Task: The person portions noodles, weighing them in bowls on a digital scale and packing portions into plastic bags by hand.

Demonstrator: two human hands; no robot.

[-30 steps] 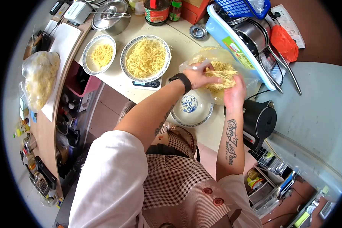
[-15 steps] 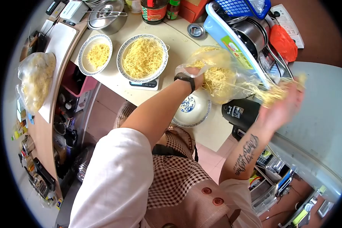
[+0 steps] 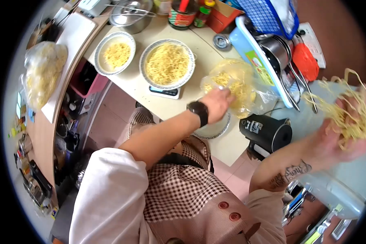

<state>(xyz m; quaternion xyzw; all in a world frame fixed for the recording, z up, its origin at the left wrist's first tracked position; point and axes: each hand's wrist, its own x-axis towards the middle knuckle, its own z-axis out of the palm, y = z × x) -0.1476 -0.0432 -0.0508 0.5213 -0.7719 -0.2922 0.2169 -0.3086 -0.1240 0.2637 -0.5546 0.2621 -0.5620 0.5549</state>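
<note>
My right hand [image 3: 327, 132] is raised at the far right, its fingers closed around a loose tangle of yellow noodles [image 3: 347, 120], with strands hanging out. My left hand [image 3: 216, 102], with a black watch on the wrist, is pinched at the near edge of a clear plastic bag [image 3: 266, 99] that holds more noodles [image 3: 242, 91]. Partly hidden under my left hand and the bag is a patterned bowl [image 3: 217, 130]. A bowl heaped with noodles [image 3: 166, 63] rests on a kitchen scale [image 3: 164, 92]. Left of it, another bowl [image 3: 103, 67] contains a smaller portion.
A black kettle [image 3: 260, 130] stands at the table's right edge. Behind the bag is a blue basin [image 3: 248, 44] with pots and utensils. A lidded steel pot [image 3: 132, 16] and sauce jars line the back. Another noodle bag [image 3: 44, 77] lies on the left shelf.
My right hand has pulled the noodles farther right, away from the bag. My left hand has come out of the bag's mouth to its near edge. The whole view has shifted slightly.
</note>
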